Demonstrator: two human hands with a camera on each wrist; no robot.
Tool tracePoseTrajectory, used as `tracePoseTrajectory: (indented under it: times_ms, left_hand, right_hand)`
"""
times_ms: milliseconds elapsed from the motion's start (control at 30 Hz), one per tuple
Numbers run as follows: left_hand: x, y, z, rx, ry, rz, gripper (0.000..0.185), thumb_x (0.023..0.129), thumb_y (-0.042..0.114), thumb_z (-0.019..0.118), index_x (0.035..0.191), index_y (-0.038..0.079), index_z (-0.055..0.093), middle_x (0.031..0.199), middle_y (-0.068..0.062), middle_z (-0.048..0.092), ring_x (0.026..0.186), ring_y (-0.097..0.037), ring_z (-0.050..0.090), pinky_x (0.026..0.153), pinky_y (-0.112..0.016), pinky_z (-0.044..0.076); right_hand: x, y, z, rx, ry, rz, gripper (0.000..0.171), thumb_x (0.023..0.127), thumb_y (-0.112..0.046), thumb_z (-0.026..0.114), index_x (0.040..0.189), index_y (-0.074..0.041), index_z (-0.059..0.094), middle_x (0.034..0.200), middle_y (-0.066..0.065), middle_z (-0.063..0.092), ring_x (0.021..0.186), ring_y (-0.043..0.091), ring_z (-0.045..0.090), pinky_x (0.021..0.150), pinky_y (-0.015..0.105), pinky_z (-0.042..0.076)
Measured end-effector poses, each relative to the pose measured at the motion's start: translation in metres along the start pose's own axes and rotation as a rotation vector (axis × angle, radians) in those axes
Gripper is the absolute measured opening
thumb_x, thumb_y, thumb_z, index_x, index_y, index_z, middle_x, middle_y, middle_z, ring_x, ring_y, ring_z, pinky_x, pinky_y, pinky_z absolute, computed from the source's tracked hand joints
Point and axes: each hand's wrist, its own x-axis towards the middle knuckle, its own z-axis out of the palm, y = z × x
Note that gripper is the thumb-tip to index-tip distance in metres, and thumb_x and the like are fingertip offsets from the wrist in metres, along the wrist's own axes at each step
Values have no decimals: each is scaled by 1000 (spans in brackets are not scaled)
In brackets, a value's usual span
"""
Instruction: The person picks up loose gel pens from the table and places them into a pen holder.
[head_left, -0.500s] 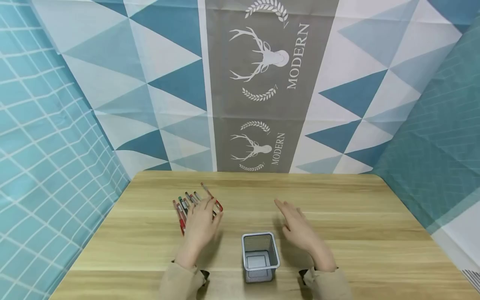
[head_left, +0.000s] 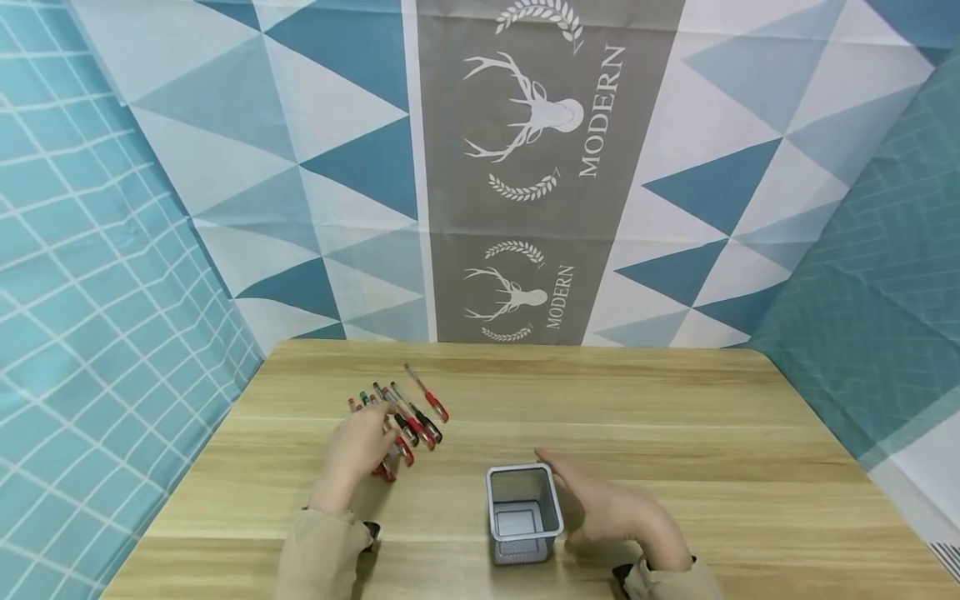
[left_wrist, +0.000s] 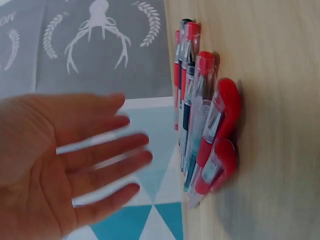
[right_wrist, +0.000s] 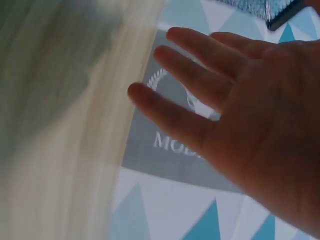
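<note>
Left hand (head_left: 360, 442) with loosely extended fingers at the pens (head_left: 422, 430), all lying beyond and left of the mesh holder (head_left: 522, 550), none inside yet, right hand (head_left: 596, 504) straight-fingered just beside it!

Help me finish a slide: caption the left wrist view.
Left hand, fingers spread, near a cluster of pens lying on the table.

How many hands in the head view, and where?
2: the left hand partly covering the gel pens, the right hand at the right side of the square mesh pen holder. No other hand shows.
</note>
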Motion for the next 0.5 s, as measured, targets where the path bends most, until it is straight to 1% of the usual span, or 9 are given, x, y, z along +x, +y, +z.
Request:
tracePoseTrajectory:
  times_ms: [67, 100, 133, 167, 267, 367, 433, 500]
  left_hand:
    - [8, 5, 1, 25, -39, 69, 32, 81, 13, 66, 111, 3, 61, 106, -14, 64, 73, -23, 62, 61, -37, 51]
    - [13, 8, 3, 49, -53, 112, 32, 80, 14, 67, 110, 4, 62, 106, -14, 64, 79, -25, 63, 67, -39, 51]
    - [18, 12, 4, 60, -66, 152, 31, 80, 13, 67, 109, 5, 63, 106, -13, 64, 83, -27, 63, 70, -41, 51]
    - [22, 15, 7, 79, -71, 192, 29, 80, 14, 68, 107, 5, 63, 104, -12, 64, 86, -28, 63, 74, -42, 51]
    - [35, 24, 15, 150, -81, 277, 22, 80, 15, 68, 101, 6, 65, 95, -10, 65, 78, -26, 63, 68, -39, 52]
    - [44, 30, 23, 229, -92, 315, 18, 81, 16, 68, 96, 7, 65, 89, -9, 64, 76, -24, 62, 66, -36, 52]
    - [49, 34, 27, 276, -105, 324, 16, 81, 13, 67, 94, 6, 65, 88, -10, 62, 75, -25, 61, 64, -37, 52]
    - [52, 38, 30, 315, -112, 321, 14, 81, 14, 67, 93, 6, 65, 87, -11, 61, 73, -26, 61, 62, -39, 51]
  right_hand:
    - [0, -1, 3, 16, 7, -25, 117, 57, -19, 82, 146, -20, 7, 144, 19, 28, 117, 32, 46, 93, 44, 42]
    - [0, -1, 5, 28, 16, -37, 118, 56, -24, 83, 146, -23, 7, 142, 19, 31, 114, 32, 48, 92, 44, 43]
    - [1, 0, 7, 40, 30, -54, 118, 55, -27, 84, 145, -24, 8, 140, 19, 35, 113, 31, 50, 92, 45, 43]
    - [2, 0, 8, 61, 44, -69, 115, 55, -26, 84, 144, -25, 11, 137, 17, 39, 111, 31, 51, 91, 45, 43]
    - [6, 4, 13, 95, 88, -87, 100, 58, -24, 83, 138, -25, 23, 130, 10, 48, 113, 28, 52, 94, 48, 41]
    - [11, 8, 17, 139, 116, -102, 86, 61, -21, 81, 131, -19, 31, 129, 5, 51, 121, 26, 47, 101, 52, 32]
    - [14, 11, 19, 145, 141, -100, 83, 63, -24, 80, 130, -17, 32, 129, 6, 52, 120, 28, 48, 100, 53, 33]
    - [16, 12, 21, 160, 168, -99, 83, 64, -24, 80, 130, -15, 31, 126, 10, 52, 118, 31, 48, 98, 55, 34]
